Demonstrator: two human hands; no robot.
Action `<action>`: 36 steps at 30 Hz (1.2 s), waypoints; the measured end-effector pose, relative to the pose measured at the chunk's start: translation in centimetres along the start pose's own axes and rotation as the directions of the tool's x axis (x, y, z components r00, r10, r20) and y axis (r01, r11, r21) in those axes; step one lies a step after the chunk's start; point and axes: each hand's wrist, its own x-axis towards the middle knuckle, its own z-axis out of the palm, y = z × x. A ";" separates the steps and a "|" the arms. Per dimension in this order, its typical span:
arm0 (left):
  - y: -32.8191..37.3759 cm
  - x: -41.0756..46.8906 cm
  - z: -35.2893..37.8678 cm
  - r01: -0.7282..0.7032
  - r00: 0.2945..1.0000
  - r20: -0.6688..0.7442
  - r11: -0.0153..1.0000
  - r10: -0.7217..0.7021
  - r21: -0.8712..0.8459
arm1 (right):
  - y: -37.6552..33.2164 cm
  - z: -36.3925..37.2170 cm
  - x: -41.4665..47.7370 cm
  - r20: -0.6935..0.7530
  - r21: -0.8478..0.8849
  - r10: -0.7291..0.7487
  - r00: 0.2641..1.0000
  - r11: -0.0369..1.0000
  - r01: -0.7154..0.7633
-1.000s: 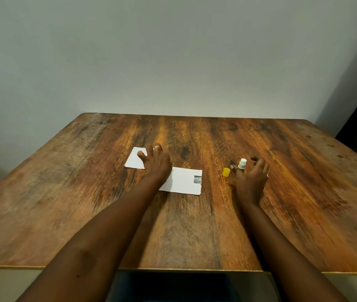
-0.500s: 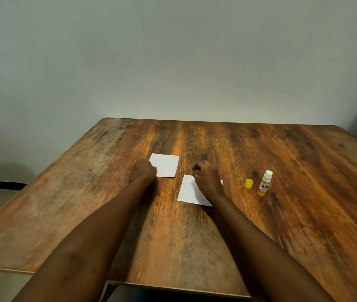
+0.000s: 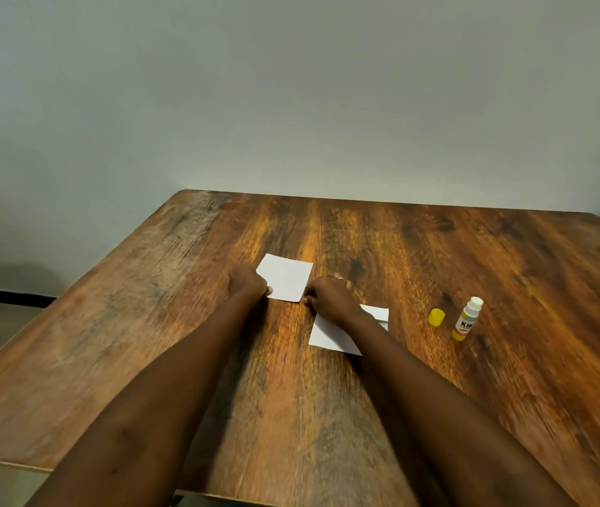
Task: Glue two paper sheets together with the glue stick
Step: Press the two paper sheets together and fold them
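Two small white paper sheets lie on the wooden table [image 3: 474, 397]. The far sheet [image 3: 287, 278] is pinched at its near corners: my left hand [image 3: 247, 283] grips the left corner, my right hand [image 3: 327, 298] the right corner. The near sheet [image 3: 331, 334] lies flat, partly under my right wrist. An uncapped glue stick [image 3: 467, 319] with a white tip and yellow base stands upright to the right. Its yellow cap [image 3: 437, 317] sits just left of it.
A plain grey wall rises behind the table. The table's left edge drops to a floor with a dark skirting strip [image 3: 2, 295].
My right hand left the glue stick standing by its cap, crossed over the near sheet, and now grips the far sheet's right corner. My left hand shifted to its left corner. The camera swung left.
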 end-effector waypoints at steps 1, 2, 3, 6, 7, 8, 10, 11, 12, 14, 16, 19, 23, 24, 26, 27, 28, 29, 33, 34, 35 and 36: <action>-0.2 0.2 0.0 0.001 1.000 -0.024 1.000 -0.001 -0.001 | 0.0 -0.1 0.0 -0.005 0.038 -0.005 1.000 0.999 0.005; -0.5 0.3 0.0 -0.007 0.999 -0.051 1.000 0.007 -0.008 | -0.1 -0.3 0.0 -0.025 0.073 -0.005 1.000 0.997 0.007; -0.7 0.4 -0.1 -0.023 0.997 -0.080 1.000 0.021 -0.017 | -0.1 -0.5 -0.1 -0.061 0.111 0.002 0.998 0.994 0.005; -1.0 0.4 -0.9 -0.113 0.985 -0.131 0.993 0.109 -0.019 | -0.1 -1.1 -0.4 -0.143 0.298 0.069 0.987 0.954 -0.024; -1.0 0.4 -1.2 -0.157 0.980 -0.129 0.987 0.153 -0.024 | -0.1 -1.6 -0.5 -0.161 0.364 0.104 0.981 0.931 -0.039; -0.8 0.5 -1.4 -0.203 0.973 -0.122 0.979 0.197 -0.036 | -0.2 -2.0 -0.6 -0.182 0.418 0.135 0.974 0.907 -0.047; -0.5 0.4 -2.1 -0.284 0.956 -0.097 0.957 0.277 -0.057 | -0.3 -3.0 -0.8 -0.232 0.479 0.183 0.955 0.876 -0.051; -0.2 0.3 -2.5 -0.324 0.945 -0.076 0.944 0.319 -0.060 | -0.5 -3.7 -1.0 -0.257 0.498 0.213 0.943 0.865 -0.059; 0.1 0.2 -2.7 -0.365 0.931 -0.053 0.929 0.362 -0.061 | -0.5 -4.2 -1.1 -0.269 0.519 0.238 0.933 0.852 -0.068; 0.9 -0.4 -3.1 -0.431 0.902 -0.014 0.899 0.431 -0.075 | -0.4 -5.2 -1.3 -0.256 0.548 0.258 0.932 0.833 -0.080; 1.7 -1.2 -3.2 -0.468 0.882 -0.001 0.875 0.472 -0.123 | 0.0 -6.1 -1.9 -0.218 0.585 0.269 0.938 0.805 -0.095; 2.7 -2.5 -2.9 -0.473 0.876 -0.021 0.851 0.481 -0.228 | 0.7 -7.3 -3.0 -0.182 0.655 0.317 0.931 0.745 -0.125; 3.4 -3.9 -2.1 -0.358 0.917 0.016 0.841 0.398 -0.405 | 2.0 -8.5 -4.3 -0.126 0.738 0.398 0.909 0.650 -0.182; 3.5 -4.2 -1.9 -0.299 0.929 0.060 0.839 0.364 -0.455 | 2.4 -8.7 -4.6 -0.123 0.742 0.418 0.900 0.641 -0.196; 3.6 -4.8 -1.6 -0.214 0.937 0.148 0.856 0.316 -0.470 | 3.3 -8.9 -5.1 -0.119 0.755 0.454 0.883 0.620 -0.216; 3.7 -5.1 -1.5 -0.192 0.933 0.187 0.867 0.306 -0.461 | 3.7 -8.9 -5.4 -0.112 0.760 0.468 0.876 0.609 -0.228; 3.7 -5.3 -1.3 -0.176 0.929 0.216 0.874 0.299 -0.453 | 4.1 -8.9 -5.6 -0.102 0.760 0.480 0.871 0.602 -0.243; 3.7 -5.6 -1.1 -0.159 0.928 0.237 0.879 0.289 -0.449 | 4.4 -8.8 -5.9 -0.089 0.758 0.489 0.868 0.598 -0.259; 3.7 -6.2 -0.5 -0.057 0.931 0.290 0.875 0.220 -0.480 | 5.0 -8.6 -7.2 -0.032 0.778 0.501 0.865 0.556 -0.294; 3.7 -6.4 -0.4 -0.046 0.932 0.294 0.871 0.214 -0.489 | 5.0 -8.6 -7.6 -0.012 0.785 0.501 0.865 0.541 -0.302; 3.7 -6.5 -0.3 -0.039 0.933 0.294 0.868 0.210 -0.495 | 5.0 -8.6 -8.0 0.008 0.787 0.499 0.867 0.532 -0.313; 3.8 -6.6 -0.2 -0.036 0.935 0.290 0.867 0.205 -0.497 | 5.0 -8.5 -8.4 0.027 0.789 0.497 0.867 0.523 -0.323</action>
